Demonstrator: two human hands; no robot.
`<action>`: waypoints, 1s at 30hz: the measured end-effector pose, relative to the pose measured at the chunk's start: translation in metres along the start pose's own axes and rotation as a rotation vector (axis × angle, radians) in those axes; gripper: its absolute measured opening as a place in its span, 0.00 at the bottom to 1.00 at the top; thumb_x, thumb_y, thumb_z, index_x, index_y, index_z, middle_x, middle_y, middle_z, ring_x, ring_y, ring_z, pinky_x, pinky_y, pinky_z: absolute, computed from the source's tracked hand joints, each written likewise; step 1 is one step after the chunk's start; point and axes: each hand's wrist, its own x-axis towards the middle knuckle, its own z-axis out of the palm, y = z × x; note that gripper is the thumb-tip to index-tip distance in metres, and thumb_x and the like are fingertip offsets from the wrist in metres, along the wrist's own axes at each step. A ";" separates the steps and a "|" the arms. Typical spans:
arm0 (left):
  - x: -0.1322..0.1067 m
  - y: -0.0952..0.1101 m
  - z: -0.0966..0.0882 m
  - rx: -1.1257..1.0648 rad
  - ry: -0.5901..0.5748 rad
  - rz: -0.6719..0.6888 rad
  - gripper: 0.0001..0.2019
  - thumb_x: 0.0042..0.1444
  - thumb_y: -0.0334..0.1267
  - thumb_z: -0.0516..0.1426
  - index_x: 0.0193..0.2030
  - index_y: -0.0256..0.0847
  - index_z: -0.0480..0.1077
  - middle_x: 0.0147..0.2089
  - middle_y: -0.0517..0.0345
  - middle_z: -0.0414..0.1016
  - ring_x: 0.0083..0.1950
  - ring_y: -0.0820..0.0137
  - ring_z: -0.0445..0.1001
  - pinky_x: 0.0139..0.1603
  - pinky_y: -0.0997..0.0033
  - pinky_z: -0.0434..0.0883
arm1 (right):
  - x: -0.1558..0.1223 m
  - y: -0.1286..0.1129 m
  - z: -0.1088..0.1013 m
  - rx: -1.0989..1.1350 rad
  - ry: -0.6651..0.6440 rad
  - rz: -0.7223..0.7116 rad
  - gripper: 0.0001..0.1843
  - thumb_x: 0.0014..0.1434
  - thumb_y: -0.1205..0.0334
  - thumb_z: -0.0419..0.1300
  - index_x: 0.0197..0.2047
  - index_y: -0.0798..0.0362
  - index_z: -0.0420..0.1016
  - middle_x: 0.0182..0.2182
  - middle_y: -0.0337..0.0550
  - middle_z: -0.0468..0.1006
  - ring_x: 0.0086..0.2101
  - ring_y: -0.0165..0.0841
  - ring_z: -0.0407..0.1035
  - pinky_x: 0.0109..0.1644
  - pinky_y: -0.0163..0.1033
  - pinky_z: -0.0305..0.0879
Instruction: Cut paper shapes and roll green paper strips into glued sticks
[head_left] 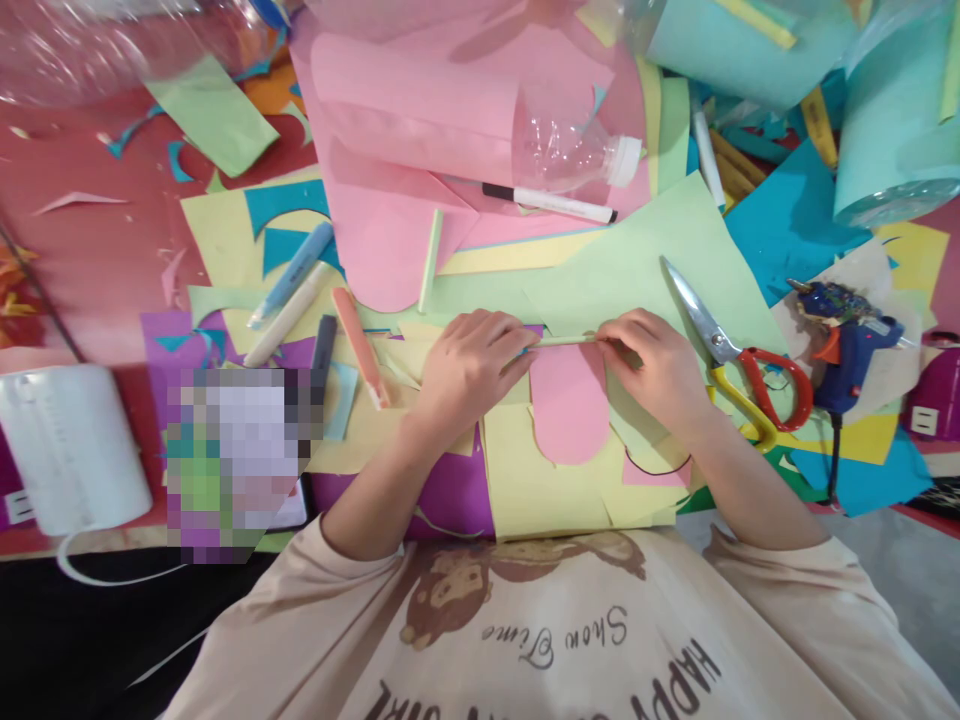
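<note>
A clear plastic bottle with a white cap lies on its side on the pink sheets, and I can see nothing inside it. A bigger clear bottle lies along the far left corner; its contents are too blurred to tell. At the far right stand two cylinders wrapped in teal paper.

Right in front of the person, a thin pale-green rolled paper stick lies crosswise between the two hands. The left hand is curled over one end with its fingertips pinching it, and the right hand pinches the other end. Just below the stick, between the wrists, lies a pink piece with a rounded end on yellow sheets.

Scissors with red and yellow handles lie just beside the right hand, and a blue glue gun lies past them, so that side is crowded. On the left, several more rolled sticks lie near the left hand. The only bare stretch is the red tabletop far out left. The paper pile runs right up to the near edge at the person's chest.
</note>
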 end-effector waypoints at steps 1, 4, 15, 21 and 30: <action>0.000 0.001 0.001 0.005 0.006 0.004 0.06 0.61 0.37 0.54 0.39 0.41 0.72 0.36 0.56 0.76 0.37 0.68 0.72 0.39 0.67 0.67 | 0.000 0.000 0.000 -0.005 -0.002 -0.006 0.06 0.61 0.68 0.53 0.36 0.50 0.70 0.31 0.43 0.74 0.34 0.34 0.70 0.37 0.39 0.67; -0.001 0.002 0.003 0.020 0.026 0.008 0.07 0.62 0.35 0.53 0.36 0.41 0.72 0.34 0.57 0.76 0.36 0.69 0.71 0.38 0.68 0.66 | 0.000 -0.001 0.000 -0.003 0.002 -0.018 0.07 0.61 0.69 0.53 0.35 0.51 0.70 0.31 0.44 0.75 0.34 0.34 0.70 0.36 0.39 0.67; -0.001 0.003 0.005 0.012 0.041 -0.010 0.08 0.61 0.33 0.53 0.33 0.43 0.73 0.33 0.58 0.75 0.34 0.70 0.68 0.35 0.68 0.63 | 0.000 -0.001 -0.001 0.037 -0.014 0.010 0.07 0.61 0.70 0.54 0.35 0.51 0.71 0.33 0.44 0.76 0.35 0.35 0.71 0.37 0.40 0.68; -0.001 0.004 0.004 0.049 0.060 0.007 0.07 0.59 0.32 0.55 0.33 0.42 0.73 0.33 0.58 0.76 0.34 0.69 0.70 0.33 0.67 0.63 | 0.000 -0.003 -0.001 0.046 -0.009 0.015 0.06 0.62 0.67 0.54 0.35 0.50 0.72 0.33 0.44 0.77 0.36 0.36 0.72 0.39 0.42 0.68; -0.001 0.003 0.003 -0.068 0.044 -0.110 0.07 0.60 0.36 0.56 0.32 0.43 0.73 0.33 0.61 0.79 0.34 0.70 0.72 0.35 0.67 0.62 | 0.002 -0.006 -0.001 0.023 0.002 0.053 0.06 0.62 0.67 0.54 0.34 0.50 0.71 0.31 0.43 0.76 0.35 0.35 0.71 0.36 0.40 0.67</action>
